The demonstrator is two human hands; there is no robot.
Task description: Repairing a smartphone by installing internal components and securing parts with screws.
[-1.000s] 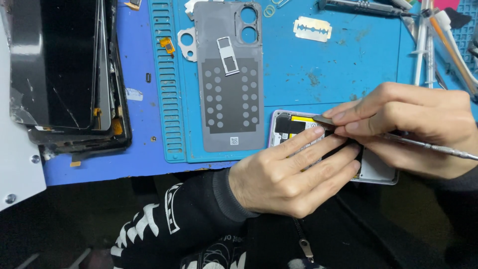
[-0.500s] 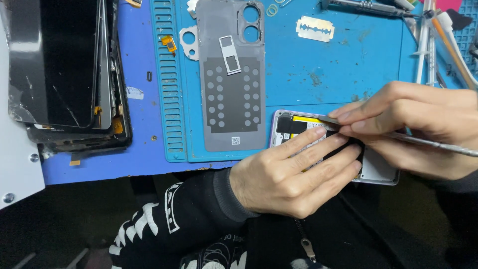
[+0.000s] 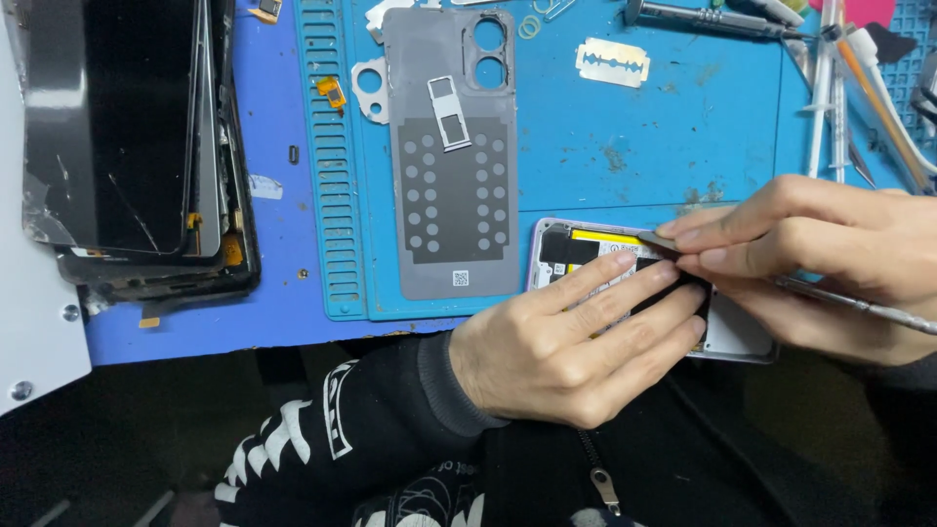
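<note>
— What has moved since a second ago?

— Little. Your right hand (image 3: 830, 259) has slid its thin metal pry tool (image 3: 859, 304) slightly along the opened phone (image 3: 727, 332); your left hand (image 3: 576, 342) stays pressed on it.

— How are your hands set?

— Your left lies flat, fingers spread across the phone's inside, gripping nothing. Your right is pinched shut on the tool, tip at the phone's upper edge. The two hands touch over the phone, lower right of centre.

— Anything holding other things?

— The grey back cover (image 3: 454, 195) at upper centre carries a small metal card tray (image 3: 449, 112). The stack of cracked screens (image 3: 127, 146) sits upper left.

— And room at the edges?

— The phone lies at the blue mat's (image 3: 625, 137) near edge, overhanging toward you. Bare mat opens above it, up to the razor blade (image 3: 612, 61). Tweezers and tools (image 3: 839, 88) crowd the upper right.
</note>
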